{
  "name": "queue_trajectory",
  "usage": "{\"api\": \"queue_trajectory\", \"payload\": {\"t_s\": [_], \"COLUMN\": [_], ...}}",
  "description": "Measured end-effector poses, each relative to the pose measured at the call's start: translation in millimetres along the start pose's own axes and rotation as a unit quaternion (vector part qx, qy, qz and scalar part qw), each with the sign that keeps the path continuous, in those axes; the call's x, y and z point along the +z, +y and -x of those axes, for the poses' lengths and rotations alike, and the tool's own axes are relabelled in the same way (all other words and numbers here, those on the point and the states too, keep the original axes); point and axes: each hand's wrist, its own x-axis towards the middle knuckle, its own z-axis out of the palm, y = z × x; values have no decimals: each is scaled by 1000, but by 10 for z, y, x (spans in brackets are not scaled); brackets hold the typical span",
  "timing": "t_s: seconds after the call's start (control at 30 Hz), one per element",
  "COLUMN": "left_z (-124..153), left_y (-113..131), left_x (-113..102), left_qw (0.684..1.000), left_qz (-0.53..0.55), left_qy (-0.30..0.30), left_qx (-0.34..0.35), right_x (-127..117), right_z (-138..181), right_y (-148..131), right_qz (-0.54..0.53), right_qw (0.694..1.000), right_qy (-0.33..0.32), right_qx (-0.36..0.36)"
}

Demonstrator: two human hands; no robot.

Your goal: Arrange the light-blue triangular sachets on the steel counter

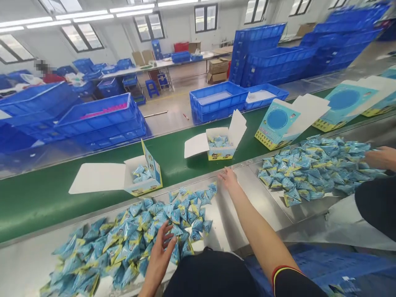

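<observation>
My left hand (pixel 161 251) rests with fingers spread on a heap of small blue and yellow triangular packets (pixel 123 243) on the steel ledge (pixel 256 206). My right hand (pixel 227 179) reaches forward, fingers apart and holding nothing, at the ledge's far edge just below an open carton (pixel 221 142) part-filled with packets on the green conveyor belt (pixel 46 198). A second open carton (pixel 144 173) with a few packets sits on the belt to the left.
Another person's hand (pixel 382 159) touches a second heap of packets (pixel 315 169) at the right. Flat printed cartons (pixel 280 123) lie on the belt at the right. Blue crates (pixel 102 119) stand and stack beyond the belt; tables and boxes stand farther back.
</observation>
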Motion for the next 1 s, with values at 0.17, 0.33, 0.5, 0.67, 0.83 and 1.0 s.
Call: {"api": "queue_trajectory", "payload": {"t_s": [0.17, 0.33, 0.5, 0.67, 0.83, 1.0], "left_z": [-241, -604, -935, -1115, -1305, -1587], "left_y": [-118, -33, 158, 387, 106, -299], "left_x": [-203, -309, -201, 46, 67, -32], "left_qw": [1000, 994, 909, 759, 696, 668], "left_qz": [-7, -105, -389, -598, -648, -643], "left_qy": [-20, 3, -45, -149, -156, -88], "left_qx": [-19, 25, 141, 213, 267, 363], "right_x": [-94, 65, -166, -583, -883, -938], "right_z": [209, 297, 482, 730, 994, 1282], "right_y": [350, 476, 629, 676, 641, 682], "right_qz": [259, 440, 527, 503, 351, 133], "right_qw": [961, 866, 815, 844, 933, 990], "right_qy": [-77, -211, -215, -164, -70, -48], "right_qx": [-51, -107, -107, -84, -32, 10]}}
